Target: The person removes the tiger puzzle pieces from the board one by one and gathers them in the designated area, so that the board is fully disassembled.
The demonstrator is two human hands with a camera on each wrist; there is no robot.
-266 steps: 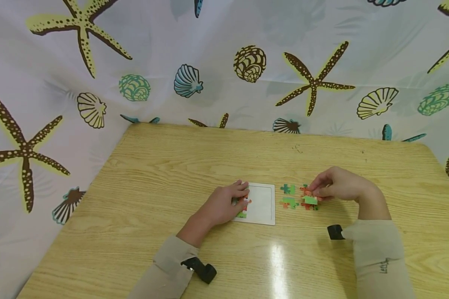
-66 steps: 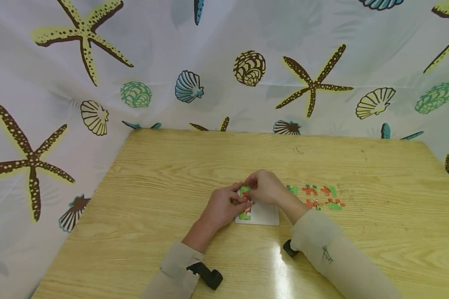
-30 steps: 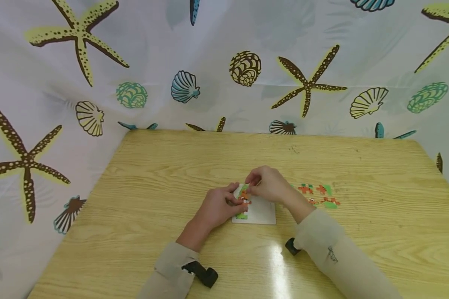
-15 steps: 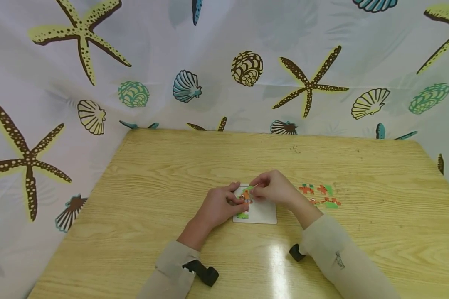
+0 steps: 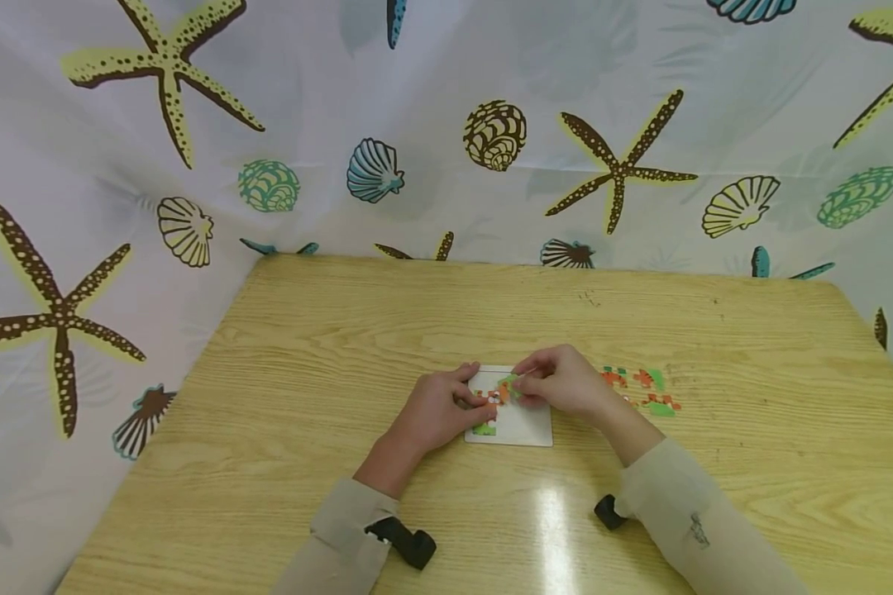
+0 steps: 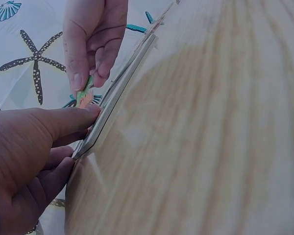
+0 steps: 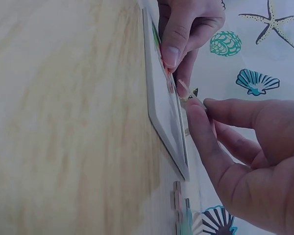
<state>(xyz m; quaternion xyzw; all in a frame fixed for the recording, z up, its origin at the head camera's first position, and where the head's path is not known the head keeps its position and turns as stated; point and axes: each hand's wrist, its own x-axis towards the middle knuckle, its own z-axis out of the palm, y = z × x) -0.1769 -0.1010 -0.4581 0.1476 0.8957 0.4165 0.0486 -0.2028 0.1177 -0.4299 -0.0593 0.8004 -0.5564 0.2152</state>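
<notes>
A white puzzle tray [image 5: 528, 428] lies flat on the table with a few joined jigsaw pieces [image 5: 484, 429] along its left side. My left hand [image 5: 441, 415] grips the tray's left edge, its thumb resting on these pieces. Between thumb and index finger, my right hand [image 5: 568, 383] pinches a green and orange jigsaw piece [image 5: 508, 387] over the tray's upper middle. The left wrist view shows this piece [image 6: 85, 98] tilted, just beyond the left thumb [image 6: 83, 115]. Seen from the right wrist, the right fingertips [image 7: 200, 108] hold it above the tray surface.
Several loose orange and green jigsaw pieces [image 5: 661, 405] lie on the wooden table [image 5: 357, 330] to the right of the tray, some partly hidden by the right arm. A curtain [image 5: 417, 99] printed with shells and starfish hangs behind the table.
My right hand came from the loose pieces to the tray's upper left with a piece. Over the last second it shifted right with that piece, baring white tray there. The left hand stayed put.
</notes>
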